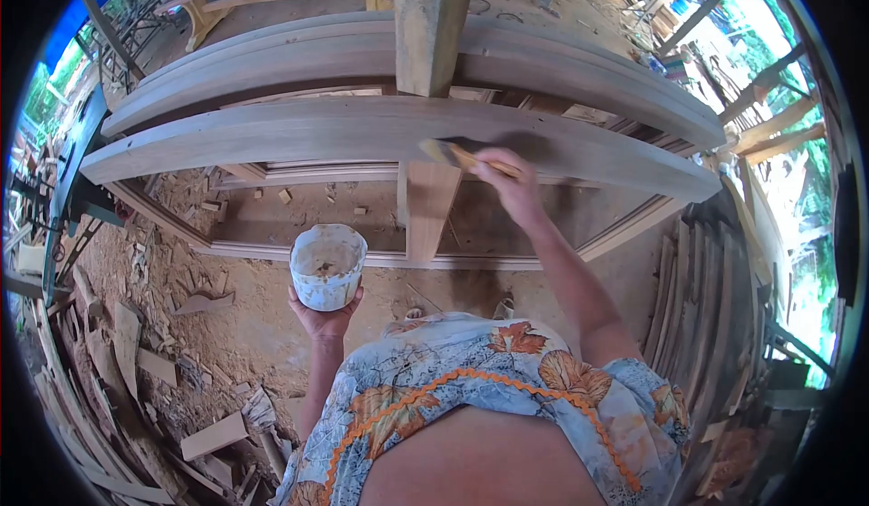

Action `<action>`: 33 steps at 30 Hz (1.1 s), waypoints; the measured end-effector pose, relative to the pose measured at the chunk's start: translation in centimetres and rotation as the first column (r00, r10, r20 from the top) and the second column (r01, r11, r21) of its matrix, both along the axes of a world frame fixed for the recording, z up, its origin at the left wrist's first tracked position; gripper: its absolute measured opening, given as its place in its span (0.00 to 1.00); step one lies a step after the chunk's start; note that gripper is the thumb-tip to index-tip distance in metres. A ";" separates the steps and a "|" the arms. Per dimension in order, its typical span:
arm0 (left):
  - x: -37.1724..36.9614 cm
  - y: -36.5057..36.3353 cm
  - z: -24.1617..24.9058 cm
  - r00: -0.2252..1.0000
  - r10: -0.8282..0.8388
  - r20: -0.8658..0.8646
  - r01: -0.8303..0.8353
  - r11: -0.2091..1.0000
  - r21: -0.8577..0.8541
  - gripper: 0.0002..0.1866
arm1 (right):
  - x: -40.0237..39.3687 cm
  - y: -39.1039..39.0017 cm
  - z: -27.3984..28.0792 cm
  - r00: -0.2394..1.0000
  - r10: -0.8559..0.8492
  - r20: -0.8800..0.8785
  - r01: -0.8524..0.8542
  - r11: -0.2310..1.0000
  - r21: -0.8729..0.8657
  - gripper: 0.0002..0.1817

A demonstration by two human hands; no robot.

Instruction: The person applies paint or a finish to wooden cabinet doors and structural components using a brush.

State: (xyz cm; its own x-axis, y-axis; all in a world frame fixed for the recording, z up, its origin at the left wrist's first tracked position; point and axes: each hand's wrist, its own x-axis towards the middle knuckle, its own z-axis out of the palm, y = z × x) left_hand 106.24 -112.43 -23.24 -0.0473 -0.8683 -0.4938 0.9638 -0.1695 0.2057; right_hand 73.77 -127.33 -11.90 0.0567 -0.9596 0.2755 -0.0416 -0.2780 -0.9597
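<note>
Two hands (501,178) (328,325) hold brush (450,154) by beam (272,130) edge, tub (327,289) in open space.

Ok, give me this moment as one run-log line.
left hand: holds tub | right hand: holds brush | brush position: at near beam, contact unclear

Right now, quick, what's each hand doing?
Left hand: holding the white tub near its base.
Right hand: closed around the handle of the brush.
</note>
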 end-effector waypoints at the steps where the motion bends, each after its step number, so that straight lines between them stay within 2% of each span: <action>1: -0.1 -0.3 0.1 1.000 -0.009 -0.005 0.009 1.000 -0.006 0.42 | -2.8 1.2 -0.4 0.996 -0.090 -0.028 0.091 0.996 0.024 0.06; 2: -0.2 -0.6 0.1 1.000 -0.019 -0.009 0.018 1.000 -0.012 0.42 | -5.7 2.5 -1.0 0.982 -0.179 -0.058 0.182 0.982 0.046 0.06; 4: -0.2 -1.3 -0.4 0.998 -0.059 -0.016 0.058 0.998 -0.025 0.42 | -11.4 4.4 -2.2 0.908 -0.403 0.115 0.391 0.913 0.112 0.05; 6: -0.6 -1.9 -0.5 0.995 -0.093 -0.023 0.092 0.995 -0.038 0.42 | -16.3 6.7 -2.4 0.770 -0.604 0.206 0.601 0.795 0.082 0.06; 8: -1.0 -2.7 -0.2 0.995 -0.098 -0.011 0.097 0.993 -0.066 0.42 | -22.0 7.6 -4.7 0.640 -0.708 0.298 0.742 0.670 0.000 0.07; 9: -1.2 -3.0 -0.1 0.995 -0.102 -0.009 0.101 0.993 -0.062 0.42 | -21.8 7.8 -4.2 0.637 -0.712 0.297 0.745 0.667 0.004 0.07; 11: -1.3 -3.5 0.1 0.990 -0.136 -0.031 0.131 0.984 -0.123 0.43 | -19.1 8.0 -1.5 0.529 -0.800 0.283 0.844 0.532 -0.071 0.10; 12: -1.5 -3.5 0.2 0.991 -0.132 -0.028 0.128 0.985 -0.116 0.43 | -17.2 7.8 -1.0 0.531 -0.800 0.279 0.842 0.536 -0.064 0.10; 13: -1.6 -3.4 0.3 0.993 -0.117 -0.018 0.114 0.986 -0.121 0.43 | -14.8 7.4 -0.6 0.540 -0.839 0.062 0.826 0.514 -0.231 0.12; 14: -1.6 -3.2 0.3 0.995 -0.099 -0.009 0.097 0.987 -0.128 0.43 | -12.5 6.9 -0.7 0.495 -0.855 -0.151 0.764 0.512 -0.393 0.15; 16: -1.0 -2.3 -0.2 0.994 -0.105 -0.014 0.102 0.986 -0.131 0.43 | -8.5 5.9 -3.5 0.606 -0.762 -0.228 0.598 0.625 -0.502 0.16; 18: -0.4 -1.3 -0.7 0.994 -0.105 -0.020 0.101 0.985 -0.137 0.42 | -3.3 6.1 -4.9 0.592 -0.705 -0.391 0.404 0.679 -0.613 0.12; 20: 0.4 0.2 -1.4 0.997 -0.072 -0.025 0.068 0.988 -0.139 0.42 | 1.1 6.4 -5.8 0.767 -0.475 -0.431 0.229 0.830 -0.508 0.09; 22: 0.6 1.5 -0.8 0.999 -0.029 -0.019 0.028 0.997 -0.077 0.42 | 4.1 5.5 -7.7 0.831 -0.267 -0.487 0.005 0.880 -0.474 0.10; 23: 0.7 1.9 -0.4 1.000 0.000 -0.014 0.000 1.000 -0.019 0.42 | 5.5 4.8 -8.6 0.835 -0.258 -0.486 -0.002 0.882 -0.472 0.10; 25: 0.7 2.6 -0.2 0.999 0.044 0.015 -0.044 0.999 0.013 0.43 | 7.3 3.5 -10.4 0.748 -0.157 -0.645 -0.234 0.846 -0.478 0.11; 27: 1.0 3.6 -0.6 0.995 0.091 0.040 -0.093 0.994 0.050 0.43 | 7.6 3.4 -12.0 0.704 -0.137 -0.696 -0.280 0.848 -0.450 0.11; 29: 1.5 5.1 -2.2 0.994 0.106 0.015 -0.106 0.994 -0.005 0.42 | 6.9 4.5 -14.2 0.652 -0.117 -0.749 -0.333 0.843 -0.422 0.12; 31: 1.4 5.6 -2.2 0.989 0.145 0.001 -0.145 0.989 0.012 0.42 | 4.7 5.2 -16.7 0.482 -0.028 -0.876 -0.390 0.888 -0.243 0.14; 32: 1.2 5.9 -2.3 0.986 0.168 -0.005 -0.168 0.986 0.023 0.42 | 3.3 5.4 -18.4 0.472 -0.016 -0.881 -0.410 0.881 -0.235 0.14; 33: 1.0 6.3 -2.6 0.982 0.189 -0.015 -0.188 0.982 0.028 0.42 | 1.8 5.4 -20.2 0.503 0.072 -0.861 -0.407 0.899 -0.162 0.15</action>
State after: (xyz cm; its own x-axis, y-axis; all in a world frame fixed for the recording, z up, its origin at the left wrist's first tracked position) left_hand 107.22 -106.15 -25.86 0.1070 -0.8493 -0.5169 0.9824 0.0105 0.1862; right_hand 75.62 -121.91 -32.09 0.6296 -0.7390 0.2396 -0.6393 -0.6681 -0.3808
